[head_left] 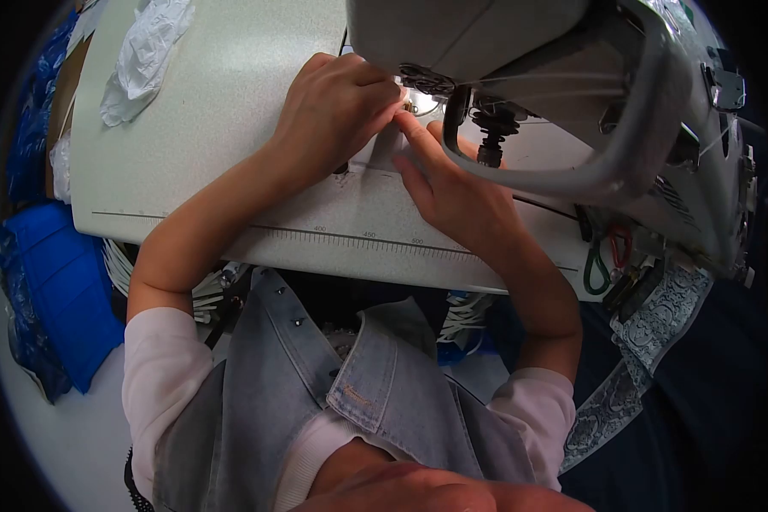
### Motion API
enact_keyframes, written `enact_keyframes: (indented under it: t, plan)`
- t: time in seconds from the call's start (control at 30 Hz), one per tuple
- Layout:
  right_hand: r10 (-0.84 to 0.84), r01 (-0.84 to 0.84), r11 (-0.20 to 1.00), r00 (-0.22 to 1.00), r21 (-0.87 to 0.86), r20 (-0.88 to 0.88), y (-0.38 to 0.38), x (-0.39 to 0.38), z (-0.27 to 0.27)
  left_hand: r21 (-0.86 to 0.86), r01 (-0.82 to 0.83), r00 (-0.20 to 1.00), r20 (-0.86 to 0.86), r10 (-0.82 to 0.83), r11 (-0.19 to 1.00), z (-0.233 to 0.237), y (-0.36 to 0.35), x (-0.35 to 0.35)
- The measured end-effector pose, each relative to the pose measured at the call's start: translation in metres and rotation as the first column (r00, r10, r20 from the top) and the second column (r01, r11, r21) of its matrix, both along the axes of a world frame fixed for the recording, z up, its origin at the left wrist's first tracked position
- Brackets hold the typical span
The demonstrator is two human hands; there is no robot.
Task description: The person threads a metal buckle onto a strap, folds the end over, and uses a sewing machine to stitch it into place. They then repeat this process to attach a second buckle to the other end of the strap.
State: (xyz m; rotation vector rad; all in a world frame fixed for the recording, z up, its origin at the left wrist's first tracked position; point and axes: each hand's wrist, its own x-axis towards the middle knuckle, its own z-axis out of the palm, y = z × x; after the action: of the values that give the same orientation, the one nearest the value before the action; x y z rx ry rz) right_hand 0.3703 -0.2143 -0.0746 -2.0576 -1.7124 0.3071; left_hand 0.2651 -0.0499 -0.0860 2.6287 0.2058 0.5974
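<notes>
A sewing machine (478, 38) stands over both hands, its needle area lit by a small lamp. My left hand (337, 107) is closed beside the needle area, fingers curled and fingertips pressed together; whatever they grip is hidden or too small to name. From the right, my right hand (469, 192) reaches under the machine's curved guard (563, 181). Its index finger stretches to the left fingertips, with the thumb held apart; the other fingers are partly hidden behind the guard. Both hands are just above the pale machine table (222, 111).
Crumpled white material (145, 60) lies at the table's far left. Scissors with green and red handles (606, 260) rest at the right edge, near hanging lace trim (666, 316). A blue bin (64, 290) stands left of the table. A printed ruler (341, 235) runs along the front edge.
</notes>
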Motion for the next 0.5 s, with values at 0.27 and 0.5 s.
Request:
enact_keyframes:
  t: [0.27,0.5]
  plan:
    - [0.014,-0.014,1.000,1.000,-0.018,0.022,0.0003,0.0006,0.0010,0.064,-0.020,0.998,0.061,0.016,0.998,-0.0004,-0.0021,-0.0007]
    - [0.017,-0.018,0.999,1.000,0.036,0.016,0.0005,0.0005,-0.0020,-0.034,-0.028,0.999,0.043,0.030,0.999,0.0010,-0.0030,-0.0011]
